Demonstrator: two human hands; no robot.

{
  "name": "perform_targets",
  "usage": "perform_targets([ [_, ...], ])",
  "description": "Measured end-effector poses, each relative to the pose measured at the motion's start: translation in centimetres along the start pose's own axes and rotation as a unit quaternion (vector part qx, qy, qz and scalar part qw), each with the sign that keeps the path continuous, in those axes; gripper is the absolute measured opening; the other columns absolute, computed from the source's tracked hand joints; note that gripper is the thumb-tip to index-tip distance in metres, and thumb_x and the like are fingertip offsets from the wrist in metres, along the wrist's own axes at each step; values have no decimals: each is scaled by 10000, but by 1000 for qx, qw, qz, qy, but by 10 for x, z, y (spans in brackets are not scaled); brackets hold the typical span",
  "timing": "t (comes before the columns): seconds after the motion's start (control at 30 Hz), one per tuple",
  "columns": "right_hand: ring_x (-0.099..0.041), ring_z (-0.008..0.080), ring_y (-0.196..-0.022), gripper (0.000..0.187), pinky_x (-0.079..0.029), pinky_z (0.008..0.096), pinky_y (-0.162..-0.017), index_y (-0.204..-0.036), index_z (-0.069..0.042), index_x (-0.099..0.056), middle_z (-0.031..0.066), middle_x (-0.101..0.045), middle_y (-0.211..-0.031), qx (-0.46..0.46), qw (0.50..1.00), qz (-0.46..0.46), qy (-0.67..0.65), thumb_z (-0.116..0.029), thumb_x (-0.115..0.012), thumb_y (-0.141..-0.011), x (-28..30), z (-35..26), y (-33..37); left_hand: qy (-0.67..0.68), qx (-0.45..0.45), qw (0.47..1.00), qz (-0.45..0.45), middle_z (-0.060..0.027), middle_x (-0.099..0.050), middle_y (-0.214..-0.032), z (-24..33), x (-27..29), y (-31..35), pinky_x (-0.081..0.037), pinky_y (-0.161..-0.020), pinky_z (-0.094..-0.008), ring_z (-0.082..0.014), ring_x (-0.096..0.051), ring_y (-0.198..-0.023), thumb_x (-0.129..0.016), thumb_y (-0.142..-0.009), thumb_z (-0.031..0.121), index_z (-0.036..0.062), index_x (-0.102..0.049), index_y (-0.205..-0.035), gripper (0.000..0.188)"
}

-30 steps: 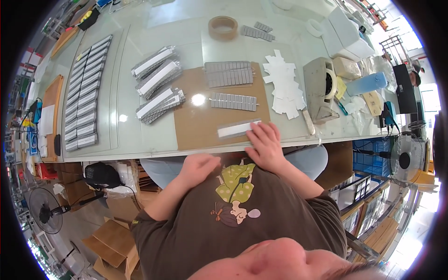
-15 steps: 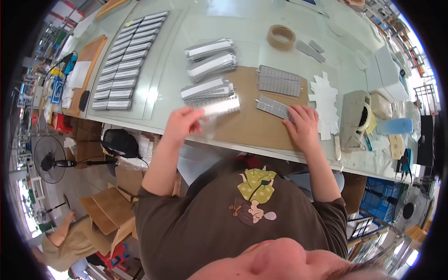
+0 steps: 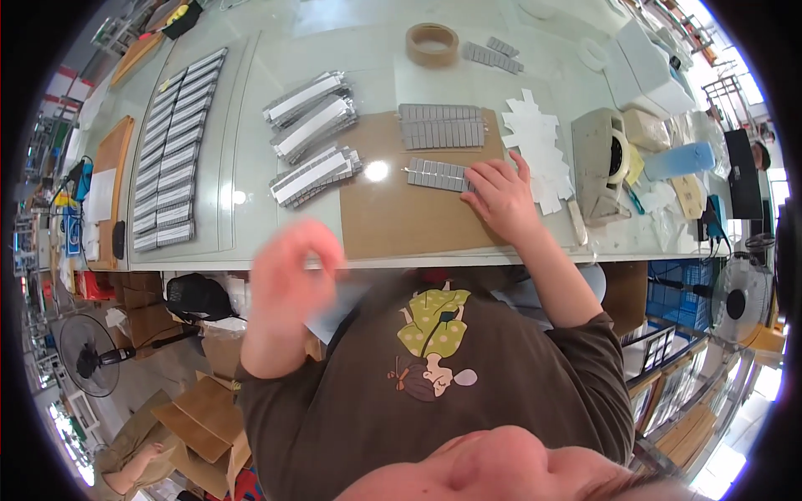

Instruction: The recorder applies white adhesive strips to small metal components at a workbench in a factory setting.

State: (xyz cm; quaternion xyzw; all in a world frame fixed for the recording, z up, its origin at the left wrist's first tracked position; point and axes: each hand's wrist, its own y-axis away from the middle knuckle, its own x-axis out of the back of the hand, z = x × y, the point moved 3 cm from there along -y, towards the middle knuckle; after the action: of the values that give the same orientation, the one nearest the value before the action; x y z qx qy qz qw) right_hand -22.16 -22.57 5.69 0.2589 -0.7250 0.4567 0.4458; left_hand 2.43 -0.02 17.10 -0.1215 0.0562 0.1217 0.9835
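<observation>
My right hand [image 3: 501, 199] lies flat on the brown cardboard mat [image 3: 401, 230], its fingertips resting on the right end of a grey segmented strip [image 3: 436, 174]. A wider block of the same grey strips [image 3: 441, 128] lies just beyond it. My left hand [image 3: 291, 269] is raised in front of the table's near edge and is heavily blurred; whether it holds anything is unclear. Stacks of clear-bagged white strips [image 3: 313, 125] lie to the left of the mat, the nearest stack [image 3: 316, 175] at its corner.
Rows of bagged strips [image 3: 171, 167] line the table's left side. White cut paper shapes [image 3: 535, 150], a grey tape dispenser [image 3: 601, 163] and a blue sponge [image 3: 678, 160] sit at the right. A brown tape roll [image 3: 432, 42] lies at the back. Fan [image 3: 88, 355] and boxes stand on the floor.
My left hand, which held a clear bagged strip over the table's front half a second ago, has pulled back toward my body and blurred. My right hand stays on the grey strip.
</observation>
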Motion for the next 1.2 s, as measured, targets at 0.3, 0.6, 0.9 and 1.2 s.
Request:
perform_targets([
  [0.3, -621, 270, -1172, 445, -313, 561, -1162, -1239, -63, -675, 90, -683, -1256, -6, 1000, 5, -23, -275, -787, -863, 25, -17, 30, 530, -20, 759, -378, -106, -671, -1159, 50, -112, -3, -485, -760, -383, -282, -640, -943, -750, -941, 206, 76, -688, -1092, 209],
  [0.6, -365, 427, -1471, 636, -285, 557, -1201, -1502, -22, -471, 254, -400, -1584, -241, 963, -25, 119, -386, -608, -999, 16, 66, 64, 576, 3, 693, -433, -96, -664, -1135, 52, -130, -7, -439, -605, -377, -265, -639, -711, -724, -934, 161, 85, -679, -1045, 142],
  [0.9, -616, 387, -1183, 264, -446, 506, -1080, -1126, -26, -715, 159, -692, -1234, -175, 982, 75, 1, -172, -725, -906, 23, 58, 72, 547, 30, 729, -410, -105, -675, -1123, 53, -134, -16, -458, -635, -379, -266, -637, -719, -728, -922, 150, 85, -681, -1052, 152],
  [1.2, -624, 382, -1050, 341, -494, 498, -922, -1078, -11, -717, 157, -690, -1111, -217, 973, 69, 38, -265, -789, -863, 22, 76, 39, 520, 2, 767, -377, -117, -664, -1151, 56, -132, -3, -449, -619, -374, -263, -624, -685, -727, -917, 137, 74, -688, -1040, 143],
])
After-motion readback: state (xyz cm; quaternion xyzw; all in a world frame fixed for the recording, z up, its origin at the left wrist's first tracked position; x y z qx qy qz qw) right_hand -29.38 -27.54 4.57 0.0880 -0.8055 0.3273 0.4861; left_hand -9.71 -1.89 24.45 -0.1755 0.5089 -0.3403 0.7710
